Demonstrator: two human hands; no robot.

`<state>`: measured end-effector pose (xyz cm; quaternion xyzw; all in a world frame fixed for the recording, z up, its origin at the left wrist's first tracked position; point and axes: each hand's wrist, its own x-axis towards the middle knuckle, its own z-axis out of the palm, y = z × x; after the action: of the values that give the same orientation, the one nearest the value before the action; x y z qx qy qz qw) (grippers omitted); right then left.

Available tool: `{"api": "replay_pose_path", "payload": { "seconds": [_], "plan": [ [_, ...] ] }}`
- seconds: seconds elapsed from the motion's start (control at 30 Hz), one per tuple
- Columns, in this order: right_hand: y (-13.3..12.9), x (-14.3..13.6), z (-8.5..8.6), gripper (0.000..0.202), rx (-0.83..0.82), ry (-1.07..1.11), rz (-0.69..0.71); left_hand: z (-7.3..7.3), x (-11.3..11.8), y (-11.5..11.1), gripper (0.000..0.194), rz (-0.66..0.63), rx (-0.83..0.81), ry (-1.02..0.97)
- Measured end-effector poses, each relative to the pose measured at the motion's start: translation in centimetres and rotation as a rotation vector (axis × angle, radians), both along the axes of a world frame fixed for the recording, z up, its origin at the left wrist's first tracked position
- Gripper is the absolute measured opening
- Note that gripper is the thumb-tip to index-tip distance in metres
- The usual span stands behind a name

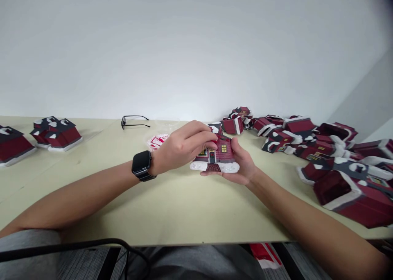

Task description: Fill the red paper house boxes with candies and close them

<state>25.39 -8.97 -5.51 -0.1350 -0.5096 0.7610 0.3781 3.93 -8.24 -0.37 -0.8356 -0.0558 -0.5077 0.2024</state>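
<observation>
House (225,156) stood upright above the surface (184,214), gripped in my right hand (244,162), whose fingers ran beneath it while the thumb lay along its side. I had the left hand (183,145) curled against its front and roof; whether those fingertips pinched anything, I couldn't tell. Red-and-white pieces (157,141) lay just beyond the left hand, glasses (134,125) farther off. More houses (367,202) crowded the surface right of both hands.

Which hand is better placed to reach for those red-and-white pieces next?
Probably the left hand: it's nearer the red-and-white pieces, while the right hand supports the little house at its side and base.
</observation>
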Motion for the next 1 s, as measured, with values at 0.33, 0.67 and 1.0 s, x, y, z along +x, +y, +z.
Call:
{"api": "replay_pose_path", "payload": {
  "seconds": [0.33,0.67,1.0],
  "plan": [
    [-0.3,-0.6,0.1,0.066,-0.004,0.024,0.035,-0.4,-0.1,0.0,0.014,-0.031,-0.080,-0.005],
    [0.0,-0.1,0.0,0.073,-0.024,-0.020,-0.012,0.7,-0.2,-0.7,0.012,0.009,-0.177,0.035],
    [0.1,0.1,0.4,0.069,0.043,-0.019,-0.018,0.9,0.1,-1.4,0.005,-0.029,-0.454,-0.050]
  ]
}}
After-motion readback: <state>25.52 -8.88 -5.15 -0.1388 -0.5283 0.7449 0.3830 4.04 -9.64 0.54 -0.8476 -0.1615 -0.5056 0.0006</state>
